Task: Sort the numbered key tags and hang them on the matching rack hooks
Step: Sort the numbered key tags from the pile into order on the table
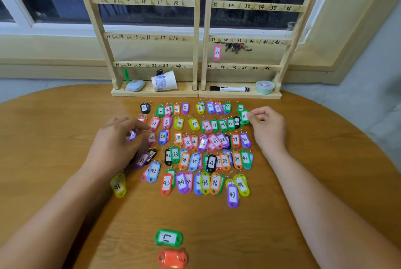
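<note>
Round table [65, 127]: warm brown wood, smooth, faint grain, curved edge.

Rack [198, 52] stands at the far edge. It has two pale, unfinished wood frames and flat rails with hand-inked numbers and small pegs. Nearly bare: only pink tag 37 [217, 52] hangs on its rail, with a bunch of keys [236, 47] just beside it.

Key tags [195, 143] are spread on the table between rack and person, in rough rows running 1 to 48, many overlapping. They are oval, glossy coloured plastic with white paper inserts, handwritten numbers and thin metal rings.

Left hand [121, 143] hovers over the left end of the rows. Its fingers are curled, tips near the low twenties; I cannot tell whether it grips anything.

Right hand [268, 125] sits at the right end of the upper rows, its thumb and forefinger pinching green tag 10 [244, 116], its other fingers folded.

Judgement: sorting looks close to finished and hanging has barely begun. Tag 10 belongs on the upper left rail [143, 1], a reach up and across, and its small ring must be threaded over a short peg.

Strays near the person: a green tag [168, 238] and an orange tag [172, 258].
</note>
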Demonstrator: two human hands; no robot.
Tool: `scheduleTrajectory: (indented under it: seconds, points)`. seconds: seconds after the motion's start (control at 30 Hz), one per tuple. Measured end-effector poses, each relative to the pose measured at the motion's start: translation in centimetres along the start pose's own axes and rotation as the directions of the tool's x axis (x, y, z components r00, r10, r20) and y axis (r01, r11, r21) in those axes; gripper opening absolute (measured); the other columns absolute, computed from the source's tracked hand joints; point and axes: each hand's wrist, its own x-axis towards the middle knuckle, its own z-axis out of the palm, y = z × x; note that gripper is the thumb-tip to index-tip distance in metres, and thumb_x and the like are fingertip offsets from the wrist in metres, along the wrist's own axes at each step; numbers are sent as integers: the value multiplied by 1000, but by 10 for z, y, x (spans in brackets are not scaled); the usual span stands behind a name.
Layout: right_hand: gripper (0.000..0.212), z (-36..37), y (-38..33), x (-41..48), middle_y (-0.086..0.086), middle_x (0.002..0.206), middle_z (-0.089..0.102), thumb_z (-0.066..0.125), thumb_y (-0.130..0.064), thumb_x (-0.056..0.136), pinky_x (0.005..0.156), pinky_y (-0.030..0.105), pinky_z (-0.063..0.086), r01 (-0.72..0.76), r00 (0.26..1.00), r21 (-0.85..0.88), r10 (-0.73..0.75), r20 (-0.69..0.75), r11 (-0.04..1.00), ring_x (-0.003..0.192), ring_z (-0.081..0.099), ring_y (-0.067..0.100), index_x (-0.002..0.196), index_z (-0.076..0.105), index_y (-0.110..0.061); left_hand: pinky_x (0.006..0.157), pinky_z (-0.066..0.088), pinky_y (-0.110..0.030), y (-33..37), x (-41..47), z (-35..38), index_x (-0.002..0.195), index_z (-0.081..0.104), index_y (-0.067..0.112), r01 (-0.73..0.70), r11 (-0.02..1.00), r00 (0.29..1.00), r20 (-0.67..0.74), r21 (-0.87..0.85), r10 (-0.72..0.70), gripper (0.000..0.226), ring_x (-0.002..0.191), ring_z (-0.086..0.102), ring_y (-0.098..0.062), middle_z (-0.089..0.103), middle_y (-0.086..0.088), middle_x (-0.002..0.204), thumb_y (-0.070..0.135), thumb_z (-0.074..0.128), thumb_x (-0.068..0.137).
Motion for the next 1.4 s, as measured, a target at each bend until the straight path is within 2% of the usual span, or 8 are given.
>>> scheduleTrajectory:
  seconds: [0.2,0.37,0.5,0.8,0.97,1.13,1.23,1.4]
  points:
    - [4,-1,0,0,-10,86,76,78,-18,95,65,21,51,-9,1000,25,10,-24,1000,80,72,2,93,76,-21,74,40,-28,5,-1,1,109,76,41,4,1000,1000,15,-29,-3,17,98,56,-8,69,15,101,30,77,97]
    - [3,-1,1,1,-9,87,77,79,-18,95,67,21,51,-13,1000,74,15,-28,997,80,72,3,95,76,-20,73,40,-23,5,-2,-1,107,73,48,19,999,999,51,-41,-16,15,98,57,-5,68,12,105,38,76,96]
    - [4,-2,5,2,-6,88,78,78,-17,95,70,18,52,-17,999,145,22,-28,989,82,73,4,98,77,-19,74,42,-26,15,-6,-2,105,74,46,-13,998,999,48,-69,17,16,96,59,-8,66,19,99,34,78,96]
    - [3,13,6,36,-6,89,77,79,-20,95,69,28,54,-47,995,110,56,-84,993,83,73,8,95,76,-19,72,44,-17,29,-14,-2,108,77,38,-71,993,991,102,-92,81,13,93,60,2,62,28,98,31,77,97]
    - [5,29,-1,50,-12,87,74,77,-25,96,62,24,46,-61,997,-25,60,-55,998,82,70,7,92,75,-23,75,51,-23,29,-15,-4,110,78,38,-69,991,992,96,-115,80,15,96,62,-1,64,26,102,29,76,97]
    - [8,31,-5,50,-15,81,71,79,-31,94,61,24,44,-77,996,-113,72,-48,991,77,66,4,90,75,-26,74,53,-27,30,-17,-1,107,78,39,-91,988,992,79,-127,101,15,94,62,-1,67,22,95,28,78,96]
    - [8,27,-4,46,-12,83,73,78,-31,94,66,27,50,-56,998,-112,52,-47,992,80,67,4,90,74,-26,75,53,-27,31,-20,0,105,77,41,-100,985,990,82,-139,112,15,95,62,-1,66,22,95,29,79,95]
    - [3,14,-2,31,-10,93,74,74,-22,96,69,24,49,-45,998,-16,44,-33,999,89,69,8,96,76,-24,76,47,-15,37,-33,1,101,79,39,-123,981,986,93,-153,138,15,97,63,-3,68,27,92,26,81,94]
